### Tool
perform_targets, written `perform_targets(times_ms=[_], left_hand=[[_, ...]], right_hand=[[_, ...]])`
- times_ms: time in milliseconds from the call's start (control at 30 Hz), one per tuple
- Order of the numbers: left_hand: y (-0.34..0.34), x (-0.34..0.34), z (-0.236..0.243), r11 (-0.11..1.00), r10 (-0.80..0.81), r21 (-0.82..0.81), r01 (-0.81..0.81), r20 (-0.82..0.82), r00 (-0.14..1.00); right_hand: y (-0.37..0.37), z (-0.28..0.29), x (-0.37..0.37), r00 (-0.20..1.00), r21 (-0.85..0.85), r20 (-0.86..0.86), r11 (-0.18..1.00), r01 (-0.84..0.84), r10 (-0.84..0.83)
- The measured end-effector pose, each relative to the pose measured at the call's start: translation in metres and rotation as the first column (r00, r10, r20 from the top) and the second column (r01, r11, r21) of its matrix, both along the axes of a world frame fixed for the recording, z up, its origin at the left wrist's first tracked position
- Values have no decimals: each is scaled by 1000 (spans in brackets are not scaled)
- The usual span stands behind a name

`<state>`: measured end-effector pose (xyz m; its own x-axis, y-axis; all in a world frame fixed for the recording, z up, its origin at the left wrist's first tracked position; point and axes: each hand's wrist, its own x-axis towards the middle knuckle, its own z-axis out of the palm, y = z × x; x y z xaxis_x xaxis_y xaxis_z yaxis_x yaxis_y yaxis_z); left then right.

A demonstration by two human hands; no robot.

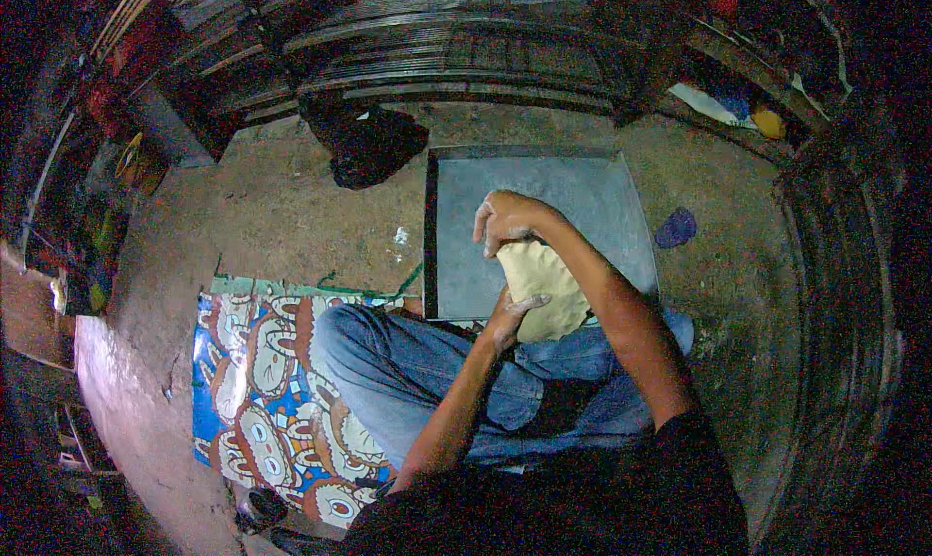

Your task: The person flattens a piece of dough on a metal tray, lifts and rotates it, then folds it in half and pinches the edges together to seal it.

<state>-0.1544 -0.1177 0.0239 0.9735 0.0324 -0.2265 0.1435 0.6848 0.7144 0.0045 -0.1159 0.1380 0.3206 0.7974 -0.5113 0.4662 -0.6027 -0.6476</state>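
Two hands, the left hand (510, 321) and the right hand (507, 218), grasp one pale, yellowish sheet of dough (549, 289) with an uneven, wavy edge. The dough is held up over the near part of a grey, square tray (587, 192), and its lower end overlaps the person's lap in this view. The left hand grips the lower left edge, its thumb laid across the near face and its other fingers mostly hidden behind the sheet. The right hand is at the upper edge, wrist bent and fingers curled downward; it seems to pinch the dough there, though the dim, grainy view hides the exact contact. White powder coats the fingers of both hands.

The tray has a raised rim and rests on a rough, brownish floor (262, 202). The person sits just behind it, legs folded, in blue jeans (398, 372) and a dark shirt (544, 512). Under and beside the left leg is a mat (267, 430) printed with cartoon figures in blue, brown and white. A crumpled black bag (374, 148) lies past the tray's far left corner, and a small purple object (677, 227) lies just right of the tray. A dark slatted wall (437, 47) closes off the far side.
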Motion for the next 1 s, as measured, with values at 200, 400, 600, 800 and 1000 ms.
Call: perform_targets(times_ms=[200, 400, 600, 800, 1000], left_hand=[[7, 6, 15, 992, 88, -88, -87, 17, 996], [14, 32, 28, 905, 138, -425, -38, 208, 968], [11, 49, 36, 878, 352, -388, -281, 124, 928], [14, 44, 13, 899, 435, -142, -415, 163, 886], [7, 27, 4, 876, 432, -277, -394, 88, 898]], right_hand=[[-37, 12, 16, 955, 495, -285, 841, 219, -81], [-132, -59, 1, 606, 447, -774, 518, 730, -186], [-138, -88, -48, 744, 661, -622, 345, 666, -246], [-149, -125, -58, 606, 430, -541, 427, 795, -583], [-165, -131, -79, 513, 353, -743, 400, 846, -430]])
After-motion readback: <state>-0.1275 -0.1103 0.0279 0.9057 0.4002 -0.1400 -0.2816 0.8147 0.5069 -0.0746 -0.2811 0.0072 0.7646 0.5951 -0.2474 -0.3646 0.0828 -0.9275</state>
